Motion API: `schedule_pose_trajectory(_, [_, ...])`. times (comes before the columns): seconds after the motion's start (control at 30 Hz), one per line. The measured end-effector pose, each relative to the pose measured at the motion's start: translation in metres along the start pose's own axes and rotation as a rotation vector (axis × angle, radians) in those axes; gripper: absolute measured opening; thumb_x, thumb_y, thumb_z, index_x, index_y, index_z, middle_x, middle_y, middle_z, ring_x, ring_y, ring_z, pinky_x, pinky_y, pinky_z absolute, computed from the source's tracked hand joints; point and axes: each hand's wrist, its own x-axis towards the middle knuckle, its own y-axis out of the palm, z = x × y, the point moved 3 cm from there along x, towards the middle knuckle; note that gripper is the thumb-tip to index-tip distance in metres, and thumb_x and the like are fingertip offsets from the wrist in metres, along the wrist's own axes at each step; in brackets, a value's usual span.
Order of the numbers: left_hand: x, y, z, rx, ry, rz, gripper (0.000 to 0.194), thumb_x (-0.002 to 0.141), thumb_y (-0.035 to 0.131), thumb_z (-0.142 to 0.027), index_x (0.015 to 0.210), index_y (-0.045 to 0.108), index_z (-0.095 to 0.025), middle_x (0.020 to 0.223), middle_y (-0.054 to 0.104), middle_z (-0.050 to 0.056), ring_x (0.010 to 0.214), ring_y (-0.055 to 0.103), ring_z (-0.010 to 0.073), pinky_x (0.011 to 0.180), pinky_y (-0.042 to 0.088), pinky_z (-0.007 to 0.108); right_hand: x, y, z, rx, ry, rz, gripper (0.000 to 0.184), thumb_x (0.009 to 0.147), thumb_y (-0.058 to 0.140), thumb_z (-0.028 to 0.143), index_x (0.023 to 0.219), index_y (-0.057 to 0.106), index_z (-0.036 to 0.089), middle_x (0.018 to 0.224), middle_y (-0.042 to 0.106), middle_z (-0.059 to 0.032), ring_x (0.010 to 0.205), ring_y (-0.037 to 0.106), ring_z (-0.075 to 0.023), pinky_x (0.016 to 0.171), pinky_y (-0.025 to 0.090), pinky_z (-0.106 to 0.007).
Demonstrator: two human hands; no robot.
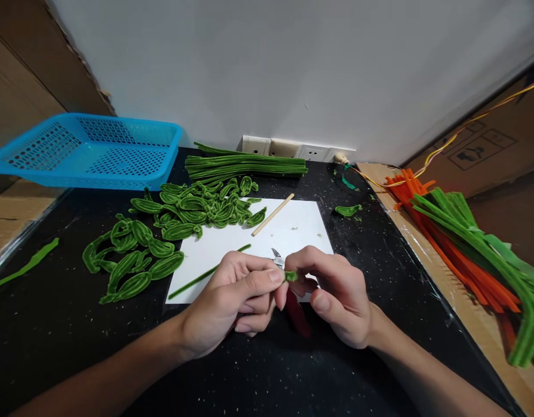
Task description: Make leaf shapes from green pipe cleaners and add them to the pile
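Head view, left hand (241, 295) pinching fuzzy green piece (291, 277), right hand (343, 295) with hold unclear, pictogram (473, 152) on carton (493, 179)

Behind the black speckled table (45, 341) stands a plain grey-white wall (258, 69). Low on this wall is a row of power sockets (314, 152), with one pale plug (342, 157) inserted. Brown cardboard (19, 75) covers the left side, and a printed cardboard box (471, 150) stands at right. The light is dim.

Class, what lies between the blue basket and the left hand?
The head view shows looped green pieces between the blue basket and left hand, then white paper and a single green stem nearer the hand.
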Motion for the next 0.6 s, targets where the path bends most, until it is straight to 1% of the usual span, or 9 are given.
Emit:
schedule_pose_trajectory(0.13, [0.000,0.000,-0.001,-0.001,-0.004,-0.020,0.034,0.095,0.062,-0.034,0.068,0.060,-0.013,0.045,0.026,-0.010,0.037,0.022,0.0033,0.041,0.018,0.019,-0.001,-0.003,0.004,-0.185,-0.121,-0.054,0.021,0.104,0.051,0.035,0.108,0.063,0.018,0.068,0.059,-0.0002,0.054,0.050,-0.0134,0.051,0.040,-0.027])
schedule_pose_trajectory(0.17, [0.000,0.000,-0.001,0.003,-0.002,-0.026,0.034,0.095,0.061,-0.034,0.067,0.060,-0.013,0.045,0.025,-0.010,0.038,0.023,0.0035,0.042,0.018,0.019,-0.001,-0.003,0.004,-0.205,-0.127,-0.067,0.019,0.104,0.050,0.032,0.108,0.063,0.018,0.070,0.060,-0.0011,0.055,0.051,-0.0139,0.052,0.041,-0.027])
schedule_pose_trajectory(0.23, [0.000,-0.001,-0.001,0.012,0.005,-0.038,0.034,0.094,0.062,-0.034,0.067,0.059,-0.013,0.045,0.025,-0.010,0.038,0.023,0.0039,0.043,0.018,0.020,-0.002,-0.004,0.004,-0.190,-0.084,-0.124,0.017,0.104,0.050,0.028,0.103,0.064,0.019,0.071,0.060,-0.0016,0.057,0.052,-0.0140,0.052,0.041,-0.027])
schedule_pose_trajectory(0.3, [0.000,-0.001,-0.001,0.018,0.007,-0.048,0.034,0.094,0.062,-0.034,0.067,0.059,-0.013,0.045,0.024,-0.010,0.038,0.023,0.0041,0.043,0.018,0.020,-0.003,-0.005,0.000,-0.095,0.003,-0.215,0.019,0.105,0.050,0.029,0.093,0.061,0.020,0.069,0.056,-0.0006,0.057,0.050,-0.0134,0.052,0.040,-0.027])
schedule_pose_trajectory(0.4, [0.001,0.000,-0.001,0.013,0.008,-0.034,0.033,0.095,0.061,-0.033,0.069,0.060,-0.014,0.044,0.025,-0.010,0.038,0.023,0.0040,0.042,0.017,0.020,-0.004,-0.004,-0.007,0.150,0.096,-0.310,0.024,0.106,0.051,0.032,0.084,0.054,0.021,0.066,0.048,0.0026,0.056,0.044,-0.0119,0.053,0.038,-0.026])
schedule_pose_trajectory(0.47, [0.001,0.000,-0.002,0.007,0.010,-0.024,0.033,0.096,0.060,-0.032,0.069,0.060,-0.014,0.044,0.025,-0.010,0.038,0.022,0.0039,0.042,0.017,0.020,-0.003,-0.003,-0.011,0.266,0.113,-0.332,0.023,0.105,0.054,0.033,0.086,0.053,0.021,0.065,0.046,0.0038,0.055,0.040,-0.0109,0.052,0.036,-0.025])
schedule_pose_trajectory(0.6, [0.000,0.000,-0.003,0.007,0.017,-0.040,0.033,0.096,0.060,-0.032,0.069,0.059,-0.014,0.045,0.024,-0.011,0.038,0.021,0.0038,0.042,0.016,0.020,-0.001,-0.003,-0.013,0.325,0.129,-0.330,0.014,0.102,0.059,0.030,0.094,0.058,0.019,0.069,0.051,0.0022,0.056,0.041,-0.0102,0.051,0.033,-0.024])
